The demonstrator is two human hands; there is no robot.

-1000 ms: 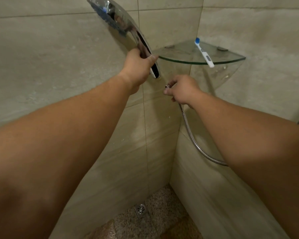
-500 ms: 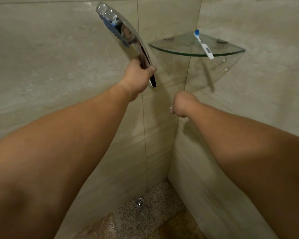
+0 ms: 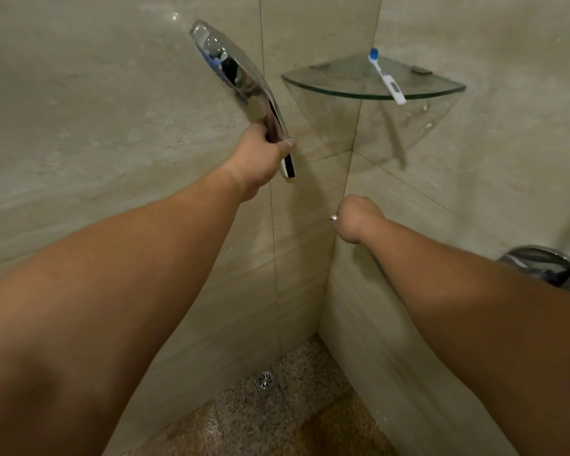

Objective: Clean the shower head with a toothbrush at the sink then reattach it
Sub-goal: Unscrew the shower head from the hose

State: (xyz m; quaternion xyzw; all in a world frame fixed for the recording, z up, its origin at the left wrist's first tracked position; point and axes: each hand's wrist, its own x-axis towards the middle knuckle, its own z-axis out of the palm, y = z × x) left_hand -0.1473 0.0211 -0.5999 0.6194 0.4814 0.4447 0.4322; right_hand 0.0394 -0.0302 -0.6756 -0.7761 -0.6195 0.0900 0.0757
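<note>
Tiled shower corner. Glass corner shelf (image 3: 369, 88) carries a white toothbrush (image 3: 387, 79) with blue bristles, handle overhanging the front edge. Chrome shower head (image 3: 231, 72), detached, is raised left of the shelf; left hand (image 3: 260, 156) grips its handle, fingers curled round it. Right hand (image 3: 356, 218) is fisted round a small metal end-piece (image 3: 333, 218).

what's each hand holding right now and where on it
The left hand grips the shower head low on its handle. The right hand is closed round the hose end, only its metal tip showing.
</note>
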